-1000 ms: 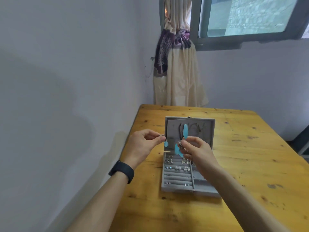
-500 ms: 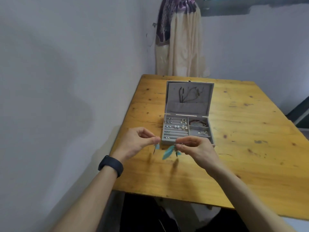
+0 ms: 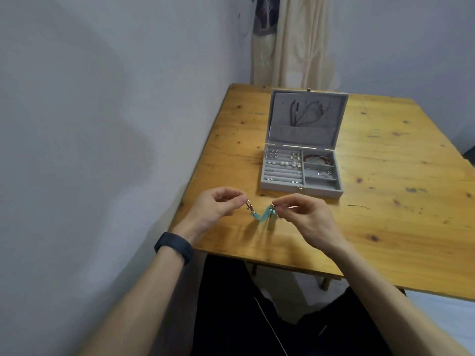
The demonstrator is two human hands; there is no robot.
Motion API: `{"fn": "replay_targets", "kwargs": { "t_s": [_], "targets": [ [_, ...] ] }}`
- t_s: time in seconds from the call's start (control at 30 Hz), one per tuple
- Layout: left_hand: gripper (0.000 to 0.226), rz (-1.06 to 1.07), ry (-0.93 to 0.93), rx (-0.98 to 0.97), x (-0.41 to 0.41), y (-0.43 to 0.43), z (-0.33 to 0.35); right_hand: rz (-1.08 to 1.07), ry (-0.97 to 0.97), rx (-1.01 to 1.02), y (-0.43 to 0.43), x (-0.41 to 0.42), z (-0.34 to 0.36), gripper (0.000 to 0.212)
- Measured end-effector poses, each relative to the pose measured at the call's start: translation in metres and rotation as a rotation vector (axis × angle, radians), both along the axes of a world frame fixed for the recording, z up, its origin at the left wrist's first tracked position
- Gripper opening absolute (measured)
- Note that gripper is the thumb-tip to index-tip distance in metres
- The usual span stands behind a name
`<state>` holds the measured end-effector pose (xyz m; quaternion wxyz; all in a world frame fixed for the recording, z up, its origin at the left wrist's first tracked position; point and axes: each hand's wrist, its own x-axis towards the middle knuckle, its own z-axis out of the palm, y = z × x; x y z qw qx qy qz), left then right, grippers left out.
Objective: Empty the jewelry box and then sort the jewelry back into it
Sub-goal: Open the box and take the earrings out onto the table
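Your grey felt jewelry box (image 3: pixel 282 186) sits on the square wooden table (image 3: pixel 385 227), left of centre, its lid (image 3: pixel 305 136) standing up behind the tray. Stud and pearl earrings (image 3: pixel 284 163) lie in the tray's left rows, and a red cord bracelet (image 3: pixel 318 158) lies in the back right compartment. Before the box, your left hand (image 3: pixel 213 209) and right hand (image 3: pixel 305 219) pinch the turquoise feather earrings (image 3: pixel 263 217) between them. A cream curtain (image 3: pixel 295 42) hangs behind the table.
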<state>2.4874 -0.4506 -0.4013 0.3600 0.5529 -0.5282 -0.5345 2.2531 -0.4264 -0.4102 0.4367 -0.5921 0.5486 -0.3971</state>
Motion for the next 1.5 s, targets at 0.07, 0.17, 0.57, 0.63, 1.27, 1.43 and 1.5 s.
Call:
{"fn": "replay_targets", "kwargs": {
  "t_s": [0.07,0.17,0.57,0.63,1.27,1.43,1.5],
  "targets": [
    [0.022,-0.007,0.04,0.011,0.002,0.0,0.0,-0.003,-0.005,-0.02,-0.001,0.004,0.002,0.012],
    [0.014,0.043,0.143,0.042,0.005,0.001,0.001,-0.023,0.027,-0.059,-0.003,0.011,0.006,0.011],
    [0.019,0.079,-0.058,0.108,0.047,0.004,-0.004,0.362,0.005,0.159,-0.013,0.058,0.022,0.007],
    [0.02,0.045,-0.166,0.102,0.045,-0.003,-0.01,0.382,0.078,0.165,-0.024,0.065,0.017,0.007],
    [0.026,0.115,-0.654,-0.243,0.043,-0.059,-0.04,0.189,0.54,-0.177,-0.084,0.086,-0.027,0.011],
    [0.043,0.207,-0.778,-0.318,0.034,-0.056,-0.053,0.075,0.487,-0.257,-0.076,0.086,-0.04,0.018],
    [0.041,0.233,-0.791,-0.356,0.034,-0.046,-0.055,0.008,0.456,-0.288,-0.062,0.082,-0.044,0.021]
  ]
}}
